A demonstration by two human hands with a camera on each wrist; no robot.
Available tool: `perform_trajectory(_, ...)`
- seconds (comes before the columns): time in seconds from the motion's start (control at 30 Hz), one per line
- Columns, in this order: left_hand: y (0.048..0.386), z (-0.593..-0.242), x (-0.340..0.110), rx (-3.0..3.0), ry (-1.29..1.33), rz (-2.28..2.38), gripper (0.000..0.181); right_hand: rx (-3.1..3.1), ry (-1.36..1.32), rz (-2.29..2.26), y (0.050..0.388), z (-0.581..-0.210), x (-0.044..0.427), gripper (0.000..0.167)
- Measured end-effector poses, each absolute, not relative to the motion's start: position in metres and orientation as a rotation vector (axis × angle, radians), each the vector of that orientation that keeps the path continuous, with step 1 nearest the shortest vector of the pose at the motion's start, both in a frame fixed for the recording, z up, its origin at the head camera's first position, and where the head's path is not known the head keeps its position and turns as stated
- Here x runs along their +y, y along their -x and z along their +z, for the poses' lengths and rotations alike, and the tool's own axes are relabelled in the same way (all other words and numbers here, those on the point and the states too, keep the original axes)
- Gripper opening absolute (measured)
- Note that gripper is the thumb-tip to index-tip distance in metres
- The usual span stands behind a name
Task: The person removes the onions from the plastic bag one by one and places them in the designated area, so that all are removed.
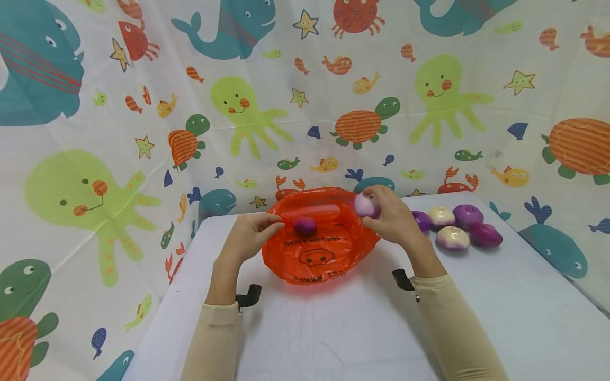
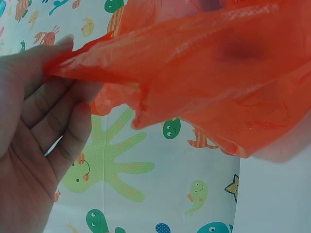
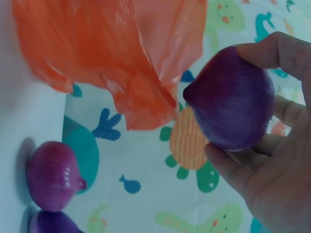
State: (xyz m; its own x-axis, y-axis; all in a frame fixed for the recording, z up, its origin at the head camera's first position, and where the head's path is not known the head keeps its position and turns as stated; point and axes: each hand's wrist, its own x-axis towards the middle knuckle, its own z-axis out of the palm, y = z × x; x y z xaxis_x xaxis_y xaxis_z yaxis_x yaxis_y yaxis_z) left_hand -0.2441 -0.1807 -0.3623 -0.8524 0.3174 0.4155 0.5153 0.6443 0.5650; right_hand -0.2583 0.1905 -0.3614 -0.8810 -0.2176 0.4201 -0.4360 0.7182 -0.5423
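Observation:
A red plastic bag (image 1: 286,264) with dark printing lies open on the table, its mouth spread wide. My left hand (image 1: 240,238) pinches the bag's left edge between thumb and fingers, and the left wrist view shows the red film (image 2: 194,73) stretched from the fingertips. One purple onion (image 1: 304,226) sits inside the bag. In my right hand (image 1: 393,217) is another onion (image 1: 364,205), held by thumb and fingers at the bag's right rim. Its purple side with a pointed tip (image 3: 231,99) faces the right wrist camera; in the head view its pale side shows.
Several purple and whitish onions (image 1: 452,239) form a group on the right of the white table (image 1: 324,338). Behind and to the left hangs a curtain (image 1: 305,116) printed with sea animals.

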Motion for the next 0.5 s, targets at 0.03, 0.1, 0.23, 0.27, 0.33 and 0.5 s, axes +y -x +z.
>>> perform_trajectory(0.03, 0.244, -0.362, -0.181, -2.588, 0.667, -1.021, 0.021, -2.601, -0.501, 0.941, 0.258, -0.361, 0.192, 0.058)
perform_trajectory(0.1, 0.244, -0.362, -0.181, -2.589, 0.665, -1.026, 0.021, -2.608, -0.485, 0.947, 0.259, -0.360, 0.197, 0.059)
perform_trajectory(0.23, 0.244, -0.362, -0.180, -2.596, 0.654, -1.034, 0.019, -2.635, -0.452, 0.967, 0.258, -0.357, 0.207, 0.065)
perform_trajectory(0.27, 0.244, -0.362, -0.180, -2.598, 0.652, -1.036, 0.020, -2.644, -0.448, 0.969, 0.258, -0.357, 0.210, 0.068)
perform_trajectory(0.33, 0.244, -0.362, -0.180, -2.605, 0.648, -1.040, 0.021, -2.656, -0.437, 0.976, 0.257, -0.355, 0.216, 0.074)
perform_trajectory(0.5, 0.244, -0.362, -0.181, -2.611, 0.645, -1.041, 0.024, -2.667, -0.413, 0.966, 0.256, -0.354, 0.228, 0.077)
